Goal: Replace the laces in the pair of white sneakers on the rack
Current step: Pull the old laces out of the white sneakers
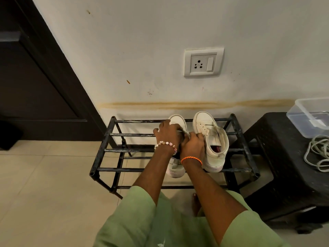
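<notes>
Head view, the only one supplied. Both white sneakers stand on the top tier of the black rack (104, 150), toes toward its back rail and the wall. The left sneaker (176, 169) sits at the middle of the tier, largely hidden under my hands; the right sneaker (211, 139) stands just beside it, toward the rack's right end, with its old lace still threaded and knotted.

My left hand (168, 133) rests over the left sneaker's forepart, its fingers curled down onto the old lace (183, 132) at the throat. My right hand (193, 145) is clenched round the same lace area from the near side (the exact pinch is hidden, so I cannot confirm which strand each hand has).

Judgement: the step in hand is undoing or drawing out the old lace on the left sneaker. To do it well, I should loosen the knot fully before pulling, steady the shoe with one hand so it does not slide between the rails, and withdraw the lace eyelet by eyelet from the top down. Replacement laces (318, 154) lie coiled on the black stool (277, 157) right of the rack, beside a clear plastic box (302, 129).
</notes>
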Demonstrator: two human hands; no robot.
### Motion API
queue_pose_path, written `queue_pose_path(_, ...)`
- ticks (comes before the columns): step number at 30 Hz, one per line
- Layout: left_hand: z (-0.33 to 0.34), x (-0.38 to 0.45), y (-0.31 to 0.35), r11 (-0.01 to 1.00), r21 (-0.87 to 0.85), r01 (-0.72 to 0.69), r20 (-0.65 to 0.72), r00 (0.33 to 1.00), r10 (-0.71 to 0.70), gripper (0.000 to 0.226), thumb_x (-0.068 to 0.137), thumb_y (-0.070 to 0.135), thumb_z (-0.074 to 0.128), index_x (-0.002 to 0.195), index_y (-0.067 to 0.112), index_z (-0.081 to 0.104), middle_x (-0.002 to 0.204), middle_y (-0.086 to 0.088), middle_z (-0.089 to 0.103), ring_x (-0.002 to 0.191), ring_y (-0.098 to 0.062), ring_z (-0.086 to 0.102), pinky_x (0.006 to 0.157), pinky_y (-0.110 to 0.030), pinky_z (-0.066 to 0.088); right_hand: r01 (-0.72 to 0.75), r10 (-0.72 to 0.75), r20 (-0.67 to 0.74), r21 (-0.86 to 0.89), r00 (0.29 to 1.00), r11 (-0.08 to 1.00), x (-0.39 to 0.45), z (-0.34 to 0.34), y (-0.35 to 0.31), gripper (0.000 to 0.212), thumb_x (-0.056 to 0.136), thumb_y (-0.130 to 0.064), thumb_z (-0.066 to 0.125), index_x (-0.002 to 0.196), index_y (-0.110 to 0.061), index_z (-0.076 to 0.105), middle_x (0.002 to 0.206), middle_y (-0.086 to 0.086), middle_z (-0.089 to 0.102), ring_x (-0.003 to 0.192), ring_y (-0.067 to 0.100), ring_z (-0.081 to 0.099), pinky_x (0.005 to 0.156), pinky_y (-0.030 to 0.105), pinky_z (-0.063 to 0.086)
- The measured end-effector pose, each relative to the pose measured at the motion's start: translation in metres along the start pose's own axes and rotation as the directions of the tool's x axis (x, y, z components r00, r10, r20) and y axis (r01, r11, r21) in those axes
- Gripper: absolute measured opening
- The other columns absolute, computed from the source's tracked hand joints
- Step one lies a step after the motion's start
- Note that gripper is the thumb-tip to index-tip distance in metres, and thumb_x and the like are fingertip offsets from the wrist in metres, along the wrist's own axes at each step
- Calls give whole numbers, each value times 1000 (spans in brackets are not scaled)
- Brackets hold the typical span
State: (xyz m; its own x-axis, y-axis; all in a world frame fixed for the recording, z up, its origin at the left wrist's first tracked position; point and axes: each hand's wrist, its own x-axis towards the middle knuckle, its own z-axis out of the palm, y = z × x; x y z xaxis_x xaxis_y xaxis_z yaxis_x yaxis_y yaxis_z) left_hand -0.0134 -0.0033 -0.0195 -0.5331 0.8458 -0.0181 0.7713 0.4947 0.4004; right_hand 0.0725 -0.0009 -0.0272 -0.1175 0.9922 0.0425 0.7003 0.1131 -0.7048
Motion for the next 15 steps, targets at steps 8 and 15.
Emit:
queue_pose_path(8, 0, 2, -8, 946, -313, 87, -44, 993, -106, 18, 84, 26, 67, 99, 18, 74, 141, -4, 40, 129, -25, 37, 105, -40, 29, -3, 2, -27, -21, 1000, 1000, -2, 3, 0, 27, 96, -18, 45, 109, -1, 62, 118, 18, 52, 104, 35, 54, 81, 36, 42)
queue_pose_path(15, -40, 35, -21, 795, -604, 60, -77, 988, -133, 22, 79, 26, 64, 59, 33, 64, 90, 4, 71, 103, -20, 61, 96, -40, 43, -3, 0, -35, -81, 999, 997, -4, 3, 2, 27, 97, -22, 44, 111, -7, 61, 119, 13, 52, 106, 31, 53, 79, 36, 44)
